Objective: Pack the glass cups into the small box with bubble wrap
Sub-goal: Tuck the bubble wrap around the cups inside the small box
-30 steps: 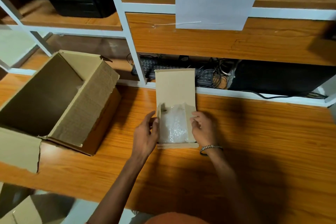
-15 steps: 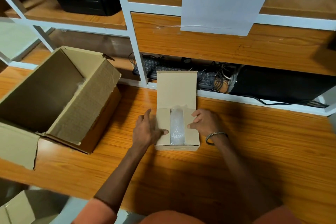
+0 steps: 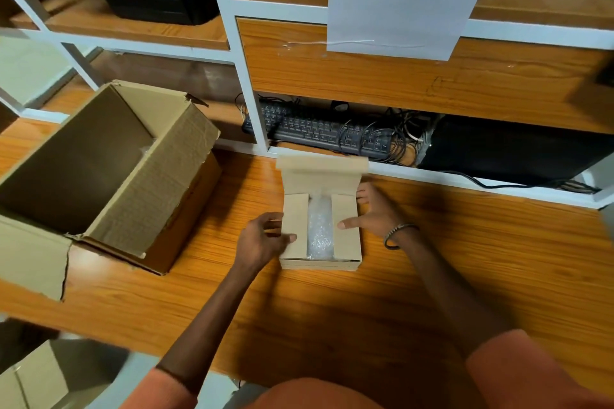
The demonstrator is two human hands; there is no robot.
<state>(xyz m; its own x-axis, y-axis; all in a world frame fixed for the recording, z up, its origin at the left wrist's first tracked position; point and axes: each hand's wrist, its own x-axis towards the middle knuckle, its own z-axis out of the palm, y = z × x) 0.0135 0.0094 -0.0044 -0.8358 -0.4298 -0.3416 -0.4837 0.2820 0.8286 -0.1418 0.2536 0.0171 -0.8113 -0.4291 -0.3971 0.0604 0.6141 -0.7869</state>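
The small box (image 3: 320, 232) sits on the wooden table (image 3: 465, 276), with the big open carton (image 3: 109, 173) at its nine o'clock. The left hand (image 3: 262, 239) grasps the box's left edge, its thumb lying across the left side flap, likely to keep that flap folded flat. The right hand (image 3: 375, 212) has straight, relaxed fingers: the thumb presses the right flap, while the other fingers reach toward the lid (image 3: 322, 173) at twelve o'clock, probably to fold it down. Between the smooth, matte cardboard flaps shows a strip of crinkly, clear bubble wrap (image 3: 319, 229). The glass cups, presumably wrapped inside, cannot be seen.
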